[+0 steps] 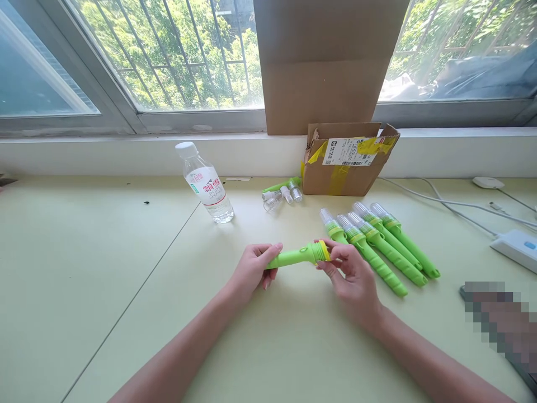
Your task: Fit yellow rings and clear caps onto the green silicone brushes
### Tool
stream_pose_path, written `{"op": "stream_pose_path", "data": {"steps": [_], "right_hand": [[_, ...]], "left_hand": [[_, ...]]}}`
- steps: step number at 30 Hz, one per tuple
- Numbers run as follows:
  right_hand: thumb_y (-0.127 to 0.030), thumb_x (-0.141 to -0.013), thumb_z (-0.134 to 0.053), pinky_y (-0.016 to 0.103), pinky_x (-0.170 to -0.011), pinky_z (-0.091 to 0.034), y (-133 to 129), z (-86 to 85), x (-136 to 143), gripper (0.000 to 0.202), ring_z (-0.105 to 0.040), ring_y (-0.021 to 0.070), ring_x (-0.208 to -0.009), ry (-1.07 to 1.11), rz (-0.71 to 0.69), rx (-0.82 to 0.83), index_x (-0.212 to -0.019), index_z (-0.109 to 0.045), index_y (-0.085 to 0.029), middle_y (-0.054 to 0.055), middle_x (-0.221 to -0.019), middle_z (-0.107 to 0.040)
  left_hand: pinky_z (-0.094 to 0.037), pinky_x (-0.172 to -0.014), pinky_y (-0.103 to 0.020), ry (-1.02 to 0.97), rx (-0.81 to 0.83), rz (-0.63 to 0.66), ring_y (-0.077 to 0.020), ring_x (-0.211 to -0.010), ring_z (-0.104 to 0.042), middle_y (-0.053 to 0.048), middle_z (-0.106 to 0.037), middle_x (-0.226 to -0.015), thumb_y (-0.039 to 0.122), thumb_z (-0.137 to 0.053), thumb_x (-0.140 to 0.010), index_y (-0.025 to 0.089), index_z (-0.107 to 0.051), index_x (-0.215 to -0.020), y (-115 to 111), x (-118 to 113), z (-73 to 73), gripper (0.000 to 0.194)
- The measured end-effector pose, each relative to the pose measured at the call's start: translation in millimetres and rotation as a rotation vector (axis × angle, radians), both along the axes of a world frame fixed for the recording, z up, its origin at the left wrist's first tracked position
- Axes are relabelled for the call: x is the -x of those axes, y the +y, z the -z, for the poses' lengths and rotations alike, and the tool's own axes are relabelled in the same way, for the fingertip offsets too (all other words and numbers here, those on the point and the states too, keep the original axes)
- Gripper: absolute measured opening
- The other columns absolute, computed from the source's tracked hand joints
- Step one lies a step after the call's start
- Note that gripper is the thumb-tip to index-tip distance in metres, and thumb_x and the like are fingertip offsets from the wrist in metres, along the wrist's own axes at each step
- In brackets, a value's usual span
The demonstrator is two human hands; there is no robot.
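My left hand (255, 264) is closed around the narrow end of a bright green, flashlight-shaped plastic handle (293, 257), held nearly level above the table. At its wide threaded end sits a yellow ring (324, 250). The fingers and thumb of my right hand (348, 272) pinch that yellow ring. Just beyond the right hand lie several similar green handles (394, 257), each topped with a clear ribbed cap (363, 210). Farther back is a small pile with loose clear caps (296, 192), white pieces (286, 194) and a green handle (280, 185).
A water bottle (208, 187) stands upright at the back left. An open cardboard box (344, 168) is against the sill, a cardboard sheet (323, 84) behind it. White cables (444, 201) and a power strip (518, 249) lie right, near a pixelated dark-edged object (503, 330).
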State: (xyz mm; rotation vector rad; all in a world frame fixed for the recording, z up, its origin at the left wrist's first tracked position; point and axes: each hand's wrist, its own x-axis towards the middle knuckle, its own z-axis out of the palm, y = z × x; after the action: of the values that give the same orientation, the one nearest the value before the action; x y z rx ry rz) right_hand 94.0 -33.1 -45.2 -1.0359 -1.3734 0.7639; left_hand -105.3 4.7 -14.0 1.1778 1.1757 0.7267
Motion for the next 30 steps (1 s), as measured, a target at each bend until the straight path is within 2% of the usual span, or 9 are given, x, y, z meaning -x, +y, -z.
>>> {"op": "stream_pose_path", "data": {"steps": [3, 6, 9, 12, 17, 24, 30], "right_hand": [[-0.024, -0.085, -0.063, 0.036, -0.064, -0.058, -1, 0.9, 0, 0.014, -0.066, 0.0202, -0.086, 0.019, 0.046, 0.015, -0.084, -0.049, -0.024, 0.006, -0.111, -0.064], [-0.028, -0.084, -0.064, 0.034, -0.061, -0.056, 2, 2.6, -2, 0.015, -0.065, 0.0167, -0.074, 0.059, 0.053, 0.073, -0.086, -0.050, -0.024, 0.006, -0.110, -0.065], [-0.032, -0.083, -0.066, 0.034, -0.059, -0.056, 6, 2.8, -4, 0.017, -0.064, 0.0156, -0.067, 0.101, 0.028, 0.128, -0.085, -0.051, -0.024, 0.006, -0.107, -0.067], [-0.034, -0.081, -0.067, 0.033, -0.058, -0.056, 9, 1.3, -4, 0.020, -0.064, 0.0165, -0.067, 0.131, 0.012, 0.161, -0.081, -0.051, -0.023, 0.006, -0.100, -0.068], [-0.036, -0.081, -0.068, 0.032, -0.059, -0.057, 10, -1.0, -4, 0.023, -0.064, 0.0176, -0.072, 0.137, -0.011, 0.200, -0.077, -0.051, -0.021, 0.004, -0.087, -0.065], [-0.034, -0.082, -0.066, 0.037, -0.069, -0.059, 9, -0.7, -3, 0.022, -0.063, 0.0195, -0.087, 0.149, -0.074, 0.194, -0.087, -0.047, -0.024, 0.005, -0.100, -0.061], [-0.032, -0.084, -0.064, 0.037, -0.070, -0.059, 11, 2.7, -4, 0.020, -0.063, 0.0202, -0.091, 0.172, -0.086, 0.197, -0.085, -0.046, -0.023, 0.005, -0.108, -0.062]], "left_hand": [[-0.030, -0.039, -0.019, 0.006, -0.070, 0.021, -0.0055, -0.036, -0.039, 0.006, -0.047, -0.047, 0.050, -0.063, -0.076, 0.018, -0.050, -0.066, -4, -4, -2.0, 0.035], [-0.033, -0.041, -0.019, 0.063, -0.203, -0.017, -0.0068, -0.043, -0.043, 0.006, -0.050, -0.056, 0.042, -0.076, -0.065, 0.019, -0.055, -0.073, -8, -8, -2.7, 0.032], [-0.035, -0.046, -0.020, 0.147, -0.338, -0.086, -0.0082, -0.051, -0.045, 0.004, -0.051, -0.059, 0.041, -0.076, -0.064, 0.018, -0.057, -0.069, -10, -11, 0.1, 0.031], [-0.034, -0.048, -0.021, 0.200, -0.395, -0.122, -0.0089, -0.053, -0.044, 0.003, -0.052, -0.059, 0.041, -0.075, -0.065, 0.017, -0.059, -0.067, -11, -11, 3.2, 0.029], [-0.031, -0.042, -0.020, 0.181, -0.273, -0.137, -0.0073, -0.043, -0.043, 0.005, -0.049, -0.052, 0.043, -0.076, -0.064, 0.018, -0.057, -0.064, -13, -13, 1.5, 0.032], [-0.033, -0.043, -0.019, 0.120, -0.120, -0.164, -0.0058, -0.039, -0.043, 0.004, -0.054, -0.050, 0.043, -0.077, -0.065, 0.016, -0.056, -0.066, -12, -15, -6.4, 0.033], [-0.028, -0.038, -0.017, 0.068, 0.002, -0.138, -0.0037, -0.035, -0.039, 0.005, -0.054, -0.049, 0.045, -0.076, -0.066, 0.017, -0.054, -0.067, -12, -13, -6.2, 0.036]]}}
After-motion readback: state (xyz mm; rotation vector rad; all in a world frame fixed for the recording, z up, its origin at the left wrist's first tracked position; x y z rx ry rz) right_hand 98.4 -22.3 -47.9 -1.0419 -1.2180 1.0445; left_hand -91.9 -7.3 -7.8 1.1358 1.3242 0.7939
